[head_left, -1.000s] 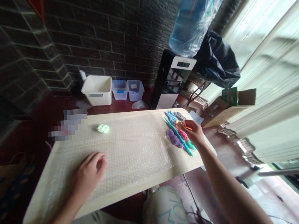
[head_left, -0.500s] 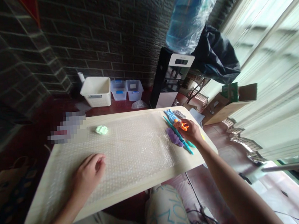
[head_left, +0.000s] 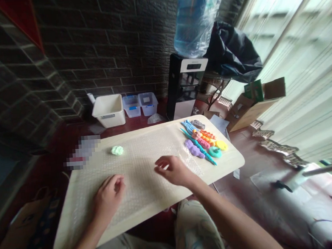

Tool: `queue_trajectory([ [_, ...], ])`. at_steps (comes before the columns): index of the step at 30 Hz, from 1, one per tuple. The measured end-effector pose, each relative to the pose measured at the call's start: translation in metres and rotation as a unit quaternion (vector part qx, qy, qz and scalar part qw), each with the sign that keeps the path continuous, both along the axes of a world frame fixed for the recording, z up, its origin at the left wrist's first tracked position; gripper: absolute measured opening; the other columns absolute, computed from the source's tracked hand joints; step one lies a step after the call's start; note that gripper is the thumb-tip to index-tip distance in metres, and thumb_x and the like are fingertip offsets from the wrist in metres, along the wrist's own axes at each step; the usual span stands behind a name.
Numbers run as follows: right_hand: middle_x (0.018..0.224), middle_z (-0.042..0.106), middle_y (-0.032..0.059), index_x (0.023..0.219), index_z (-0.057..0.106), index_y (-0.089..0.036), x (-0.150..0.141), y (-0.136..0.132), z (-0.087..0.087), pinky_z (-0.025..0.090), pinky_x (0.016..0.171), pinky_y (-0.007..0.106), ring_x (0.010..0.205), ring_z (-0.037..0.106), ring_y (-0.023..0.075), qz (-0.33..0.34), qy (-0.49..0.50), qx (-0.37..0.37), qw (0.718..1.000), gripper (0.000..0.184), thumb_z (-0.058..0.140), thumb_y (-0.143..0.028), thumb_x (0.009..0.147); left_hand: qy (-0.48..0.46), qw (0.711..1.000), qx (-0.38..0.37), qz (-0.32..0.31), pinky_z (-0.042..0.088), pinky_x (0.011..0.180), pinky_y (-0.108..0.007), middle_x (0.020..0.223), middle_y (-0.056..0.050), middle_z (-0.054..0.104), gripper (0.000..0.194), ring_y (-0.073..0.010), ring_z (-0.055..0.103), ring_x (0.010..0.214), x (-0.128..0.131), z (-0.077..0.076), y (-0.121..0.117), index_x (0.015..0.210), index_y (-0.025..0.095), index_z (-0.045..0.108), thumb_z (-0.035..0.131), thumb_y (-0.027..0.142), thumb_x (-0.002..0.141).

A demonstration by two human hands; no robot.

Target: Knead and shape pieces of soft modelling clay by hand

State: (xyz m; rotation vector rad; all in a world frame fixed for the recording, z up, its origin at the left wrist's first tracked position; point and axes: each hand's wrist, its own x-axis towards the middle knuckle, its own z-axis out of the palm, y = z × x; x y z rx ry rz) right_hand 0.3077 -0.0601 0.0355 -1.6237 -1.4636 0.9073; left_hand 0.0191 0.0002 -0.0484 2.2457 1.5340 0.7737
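My left hand [head_left: 110, 193] rests on the bubble wrap [head_left: 141, 175], loosely curved with thumb and fingers apart and nothing visible in it. Over the middle of the sheet is my right hand [head_left: 173, 170], empty, with a gap between thumb and fingers. A pale green lump of modelling clay [head_left: 117, 150] lies beyond my left hand. At the table's right end sit several coloured clay pieces: a purple lump [head_left: 194, 149], a long teal twisted strip [head_left: 198, 146], an orange piece [head_left: 208, 135], a yellow disc [head_left: 221, 145], a green round piece [head_left: 214, 152] and a blue ridged piece [head_left: 190, 126].
The bubble wrap covers much of the pale table [head_left: 228, 162]. A blurred-out item [head_left: 84, 151] lies at its far left corner. Beyond stand a white bin [head_left: 108, 111], two clear boxes [head_left: 140, 104] and a water dispenser [head_left: 187, 87]. A cardboard box [head_left: 252, 107] is on the right.
My right hand has let go of the orange clay piece among the others and moved left over the bubble wrap. My left hand stays on the sheet; the view has shifted slightly.
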Motion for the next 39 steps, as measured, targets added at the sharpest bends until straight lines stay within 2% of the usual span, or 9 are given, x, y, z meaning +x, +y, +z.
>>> queue_trajectory([
  [4, 0.087, 0.082, 0.0037, 0.094, 0.082, -0.021, -0.089, 0.046, 0.009, 0.053, 0.065, 0.025, 0.075, 0.075, 0.0178, 0.042, 0.075, -0.041, 0.995, 0.021, 0.083, -0.036, 0.080, -0.008, 0.997, -0.056, -0.045, 0.055, 0.073, -0.034, 0.087, -0.006, 0.076, 0.030, -0.0245, 0.073, 0.077, -0.010, 0.005, 0.008, 0.103, 0.023, 0.069, 0.053, 0.048, 0.096],
  [8, 0.080, 0.079, 0.0040, 0.091, 0.080, -0.017, -0.126, 0.071, -0.007, 0.051, 0.064, 0.024, 0.073, 0.072, 0.0161, -0.033, 0.131, -0.065, 0.989, 0.012, 0.072, -0.026, 0.088, -0.009, 0.995, -0.084, -0.045, 0.057, 0.075, -0.035, 0.092, -0.005, 0.075, 0.033, -0.0239, 0.074, 0.080, -0.020, 0.023, 0.029, 0.113, 0.023, 0.065, 0.055, 0.048, 0.095],
  [11, 0.078, 0.077, 0.0047, 0.090, 0.078, -0.015, -0.123, 0.070, -0.032, 0.049, 0.062, 0.024, 0.068, 0.068, 0.0148, -0.097, 0.155, -0.068, 0.981, 0.014, 0.064, -0.017, 0.090, 0.011, 1.000, -0.008, -0.003, 0.059, 0.082, -0.040, 0.105, -0.008, 0.073, 0.036, -0.0260, 0.073, 0.083, -0.018, 0.043, 0.056, 0.117, 0.022, 0.065, 0.056, 0.050, 0.096],
  [14, 0.074, 0.073, 0.0025, 0.085, 0.076, -0.016, -0.108, 0.065, -0.052, 0.048, 0.064, 0.024, 0.067, 0.065, 0.0139, -0.122, 0.173, -0.051, 0.976, 0.011, 0.066, -0.016, 0.088, 0.054, 0.994, 0.099, -0.011, 0.055, 0.102, -0.050, 0.124, -0.016, 0.067, 0.048, -0.0359, 0.069, 0.115, -0.004, 0.051, 0.085, 0.131, 0.020, 0.062, 0.060, 0.050, 0.093],
  [19, 0.072, 0.070, 0.0009, 0.084, 0.074, -0.017, -0.092, 0.067, -0.061, 0.048, 0.062, 0.024, 0.065, 0.064, 0.0137, -0.142, 0.194, -0.020, 0.970, 0.015, 0.061, -0.020, 0.090, 0.099, 0.987, 0.105, -0.077, 0.049, 0.112, -0.056, 0.143, -0.023, 0.058, 0.066, -0.0417, 0.059, 0.133, 0.021, 0.029, 0.117, 0.149, 0.015, 0.050, 0.065, 0.046, 0.092],
  [23, 0.072, 0.071, 0.0006, 0.082, 0.073, -0.018, -0.093, 0.071, -0.061, 0.049, 0.062, 0.025, 0.065, 0.065, 0.0143, -0.137, 0.209, -0.004, 0.968, 0.015, 0.062, -0.024, 0.090, 0.129, 0.984, 0.087, -0.082, 0.045, 0.113, -0.058, 0.142, -0.023, 0.059, 0.054, -0.0421, 0.056, 0.134, 0.028, 0.010, 0.125, 0.144, 0.015, 0.057, 0.060, 0.037, 0.094],
  [27, 0.071, 0.071, 0.0005, 0.080, 0.073, -0.018, -0.096, 0.071, -0.061, 0.050, 0.064, 0.026, 0.065, 0.066, 0.0147, -0.134, 0.219, 0.004, 0.967, 0.015, 0.064, -0.024, 0.091, 0.127, 0.987, 0.077, -0.058, 0.043, 0.113, -0.059, 0.133, -0.023, 0.062, 0.046, -0.0410, 0.055, 0.129, 0.025, 0.010, 0.128, 0.136, 0.015, 0.061, 0.057, 0.025, 0.091],
  [34, 0.084, 0.074, 0.0030, 0.094, 0.074, -0.015, -0.102, 0.063, -0.061, 0.058, 0.074, 0.031, 0.072, 0.069, 0.0158, -0.156, 0.232, -0.019, 0.960, 0.016, 0.063, -0.025, 0.100, 0.046, 0.995, 0.087, -0.025, 0.044, 0.112, -0.054, 0.126, -0.018, 0.062, 0.032, -0.0366, 0.056, 0.125, 0.023, 0.051, 0.112, 0.124, 0.020, 0.062, 0.056, 0.030, 0.095],
  [39, 0.135, 0.067, 0.0113, 0.135, 0.063, -0.018, -0.124, 0.052, -0.066, 0.062, 0.095, 0.048, 0.114, 0.070, 0.0261, -0.170, 0.263, -0.063, 0.948, 0.039, 0.069, -0.038, 0.102, -0.040, 0.996, 0.069, -0.031, 0.051, 0.103, -0.040, 0.119, -0.014, 0.062, 0.025, -0.0297, 0.064, 0.112, 0.023, 0.093, 0.072, 0.111, 0.020, 0.065, 0.057, 0.033, 0.091],
])
